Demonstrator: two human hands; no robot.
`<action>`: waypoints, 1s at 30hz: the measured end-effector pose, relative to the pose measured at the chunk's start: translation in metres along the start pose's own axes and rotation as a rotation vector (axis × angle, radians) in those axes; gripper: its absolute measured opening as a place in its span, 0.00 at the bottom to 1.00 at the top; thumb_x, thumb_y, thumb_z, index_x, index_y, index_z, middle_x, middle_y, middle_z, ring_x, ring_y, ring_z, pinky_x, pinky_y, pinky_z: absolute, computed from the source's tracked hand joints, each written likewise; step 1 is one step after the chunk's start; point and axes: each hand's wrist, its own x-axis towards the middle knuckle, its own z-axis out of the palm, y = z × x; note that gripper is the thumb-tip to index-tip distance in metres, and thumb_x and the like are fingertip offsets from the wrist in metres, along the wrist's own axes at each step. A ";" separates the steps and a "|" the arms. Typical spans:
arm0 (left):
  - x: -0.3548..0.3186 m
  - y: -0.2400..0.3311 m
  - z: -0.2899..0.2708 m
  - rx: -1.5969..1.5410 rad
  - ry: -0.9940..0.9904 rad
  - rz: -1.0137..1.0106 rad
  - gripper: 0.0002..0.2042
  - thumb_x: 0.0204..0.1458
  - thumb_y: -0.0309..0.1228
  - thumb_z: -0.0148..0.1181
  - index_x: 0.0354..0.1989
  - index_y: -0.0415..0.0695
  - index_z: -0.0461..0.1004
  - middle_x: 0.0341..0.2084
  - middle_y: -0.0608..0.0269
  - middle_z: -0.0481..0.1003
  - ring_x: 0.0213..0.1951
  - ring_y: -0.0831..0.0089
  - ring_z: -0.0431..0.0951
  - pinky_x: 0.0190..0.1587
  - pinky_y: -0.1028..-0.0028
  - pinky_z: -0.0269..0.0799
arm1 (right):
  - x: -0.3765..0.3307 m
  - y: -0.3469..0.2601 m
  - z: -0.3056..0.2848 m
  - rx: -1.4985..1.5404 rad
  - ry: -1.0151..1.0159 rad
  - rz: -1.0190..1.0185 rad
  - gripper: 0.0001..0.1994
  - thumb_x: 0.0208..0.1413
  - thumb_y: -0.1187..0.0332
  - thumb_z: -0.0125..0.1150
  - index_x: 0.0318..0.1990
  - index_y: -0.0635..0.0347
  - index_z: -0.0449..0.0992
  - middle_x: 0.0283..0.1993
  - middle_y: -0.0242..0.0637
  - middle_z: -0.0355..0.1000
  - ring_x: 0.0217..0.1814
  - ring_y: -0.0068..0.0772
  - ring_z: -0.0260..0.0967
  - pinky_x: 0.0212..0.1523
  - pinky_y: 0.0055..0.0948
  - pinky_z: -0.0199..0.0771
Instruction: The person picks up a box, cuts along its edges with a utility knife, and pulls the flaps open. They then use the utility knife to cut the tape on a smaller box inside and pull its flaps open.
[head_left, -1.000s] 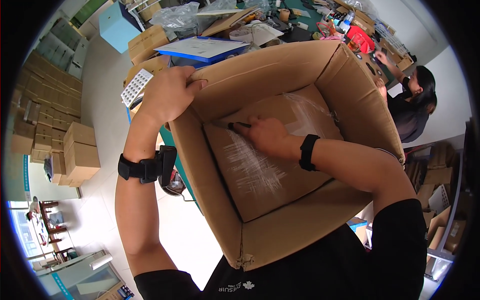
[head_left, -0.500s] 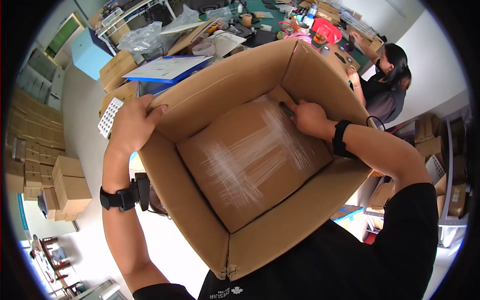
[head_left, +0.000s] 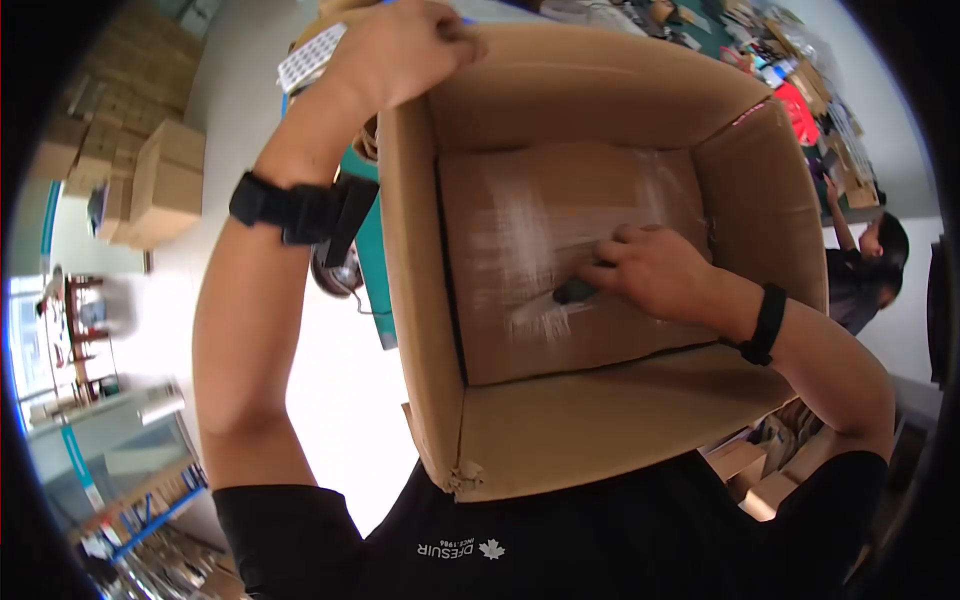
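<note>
An open cardboard box [head_left: 600, 420] is tilted toward me, its inside facing up. Whitish streaked patches, like scuffed tape or torn surface, mark its bottom panel [head_left: 590, 180]. My left hand [head_left: 405, 55] grips the far left corner of the rim, fingers bent over the edge. Inside the box, my right hand [head_left: 650, 275] is closed around a small dark-handled tool [head_left: 572, 291]. Its tip points left at a pale streak on the bottom; the tool's exact kind is unclear. The near left corner of the rim [head_left: 463, 480] is frayed.
A white sheet with dark dots [head_left: 312, 60] lies beyond my left wrist. Stacked cartons [head_left: 165, 185] stand on the floor at left. A person [head_left: 870, 265] sits at right by a cluttered table with a red bag [head_left: 795, 112]. A shelf [head_left: 150, 520] is at lower left.
The box has turned and shifted up and right in view. My right hand has moved from the far right part of the bottom toward its middle. My left hand still grips the rim.
</note>
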 end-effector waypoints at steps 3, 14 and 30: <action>-0.026 0.017 0.003 -0.053 0.131 -0.034 0.37 0.56 0.43 0.61 0.67 0.30 0.55 0.56 0.31 0.70 0.55 0.38 0.73 0.54 0.56 0.72 | 0.030 -0.014 0.002 -0.122 0.014 -0.321 0.22 0.55 0.65 0.58 0.59 0.45 0.75 0.46 0.32 0.71 0.47 0.39 0.72 0.43 0.39 0.78; -0.138 0.098 0.038 -0.660 0.245 -0.337 0.39 0.56 0.29 0.59 0.74 0.35 0.44 0.64 0.33 0.63 0.68 0.53 0.63 0.68 0.68 0.58 | 0.086 -0.028 0.040 -0.146 0.035 -0.638 0.15 0.56 0.67 0.56 0.49 0.43 0.81 0.46 0.31 0.75 0.50 0.40 0.75 0.43 0.37 0.80; -0.148 0.065 0.094 -0.553 0.381 -0.079 0.39 0.56 0.27 0.58 0.75 0.38 0.46 0.74 0.49 0.51 0.76 0.62 0.44 0.75 0.68 0.36 | 0.111 0.099 0.036 -0.131 0.172 -0.056 0.18 0.58 0.63 0.56 0.56 0.46 0.77 0.45 0.40 0.77 0.48 0.49 0.77 0.47 0.46 0.78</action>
